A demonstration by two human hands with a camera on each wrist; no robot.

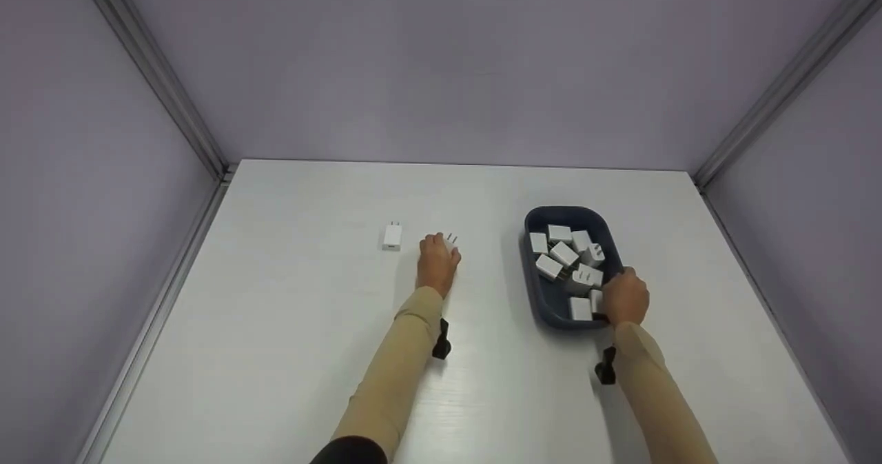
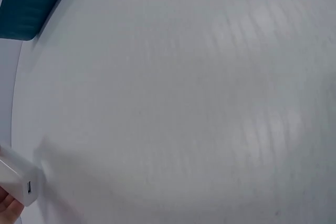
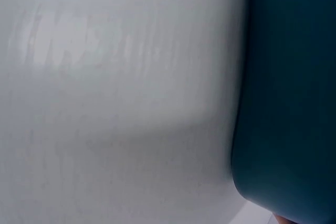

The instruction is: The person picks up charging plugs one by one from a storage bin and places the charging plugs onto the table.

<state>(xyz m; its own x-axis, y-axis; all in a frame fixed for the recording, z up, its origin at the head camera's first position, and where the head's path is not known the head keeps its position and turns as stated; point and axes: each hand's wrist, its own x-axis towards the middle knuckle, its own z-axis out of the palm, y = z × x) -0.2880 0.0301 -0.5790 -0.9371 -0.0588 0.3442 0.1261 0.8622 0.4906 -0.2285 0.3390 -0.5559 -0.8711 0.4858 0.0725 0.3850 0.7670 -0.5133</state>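
My left hand (image 1: pixel 437 265) pinches a white two-prong charger plug (image 1: pixel 450 242) near the middle of the table, its prongs pointing away from me. In the left wrist view this charger plug (image 2: pixel 18 179) shows a USB port, and fingertips touch its side. A second charger plug (image 1: pixel 392 237) lies a little to the left of that hand. On the right stands a dark blue plastic bin (image 1: pixel 536 298) with several white charger plugs (image 1: pixel 563 254) jumbled inside. My right hand (image 1: pixel 626 297) grips the bin's rim at its near right side; its fingertips are partly hidden.
The white table (image 1: pixel 275 354) is enclosed by pale walls at the back and both sides, with grey metal posts (image 1: pixel 169 85) in the corners. The bin's outer wall (image 3: pixel 289 103) fills the right of the right wrist view.
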